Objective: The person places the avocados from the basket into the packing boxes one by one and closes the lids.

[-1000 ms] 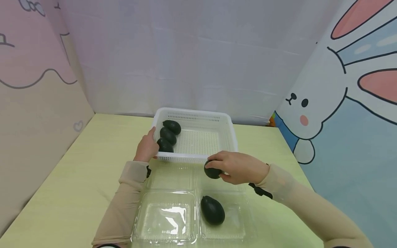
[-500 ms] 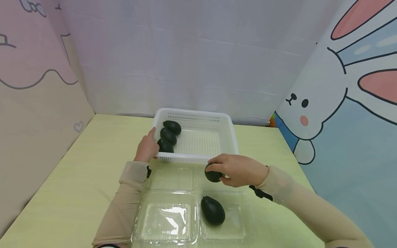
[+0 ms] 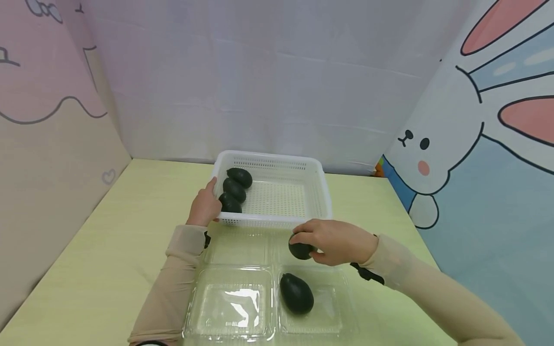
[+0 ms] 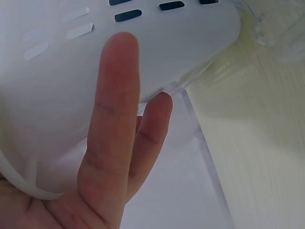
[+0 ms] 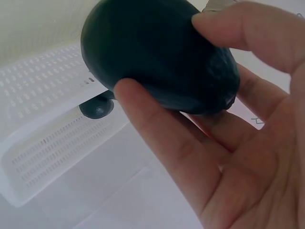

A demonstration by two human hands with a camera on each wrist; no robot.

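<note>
At the back of the pale yellow table (image 3: pixel 143 230), near the wall: white basket (image 3: pixel 277 199), perforated sides and floor. Three dark avocados (image 3: pixel 234 191) inside, in a touching row along its left side.

Nearer the person, just in front of the basket: clear plastic tray (image 3: pixel 216 312), four sections visible. Near right section has one loose avocado (image 3: pixel 296 294) lying aslant beside the divider. Near left section shows only bright glare.

Right hand (image 3: pixel 339 241) reaches in from the right, back of the hand upward, tan sleeve (image 3: pixel 415 262) behind it, black strap (image 3: pixel 368 275) at the wrist. Grip parted only by the fruit's width: held avocado (image 3: pixel 300 247) pinched between thumb and fingers, above the tray's far right section, near the basket's front wall.

Left hand (image 3: pixel 205 206) at the basket's near left corner, holding the edge; spread little beyond the rim's thickness as far as can be judged.

Left wrist view adds two fingers extended along the basket's outside, one tip beside dark-looking slots. Right wrist view shows the held fruit's underside, thumb and fingers on opposite sides, and one dark fruit beyond the basket rim.
</note>
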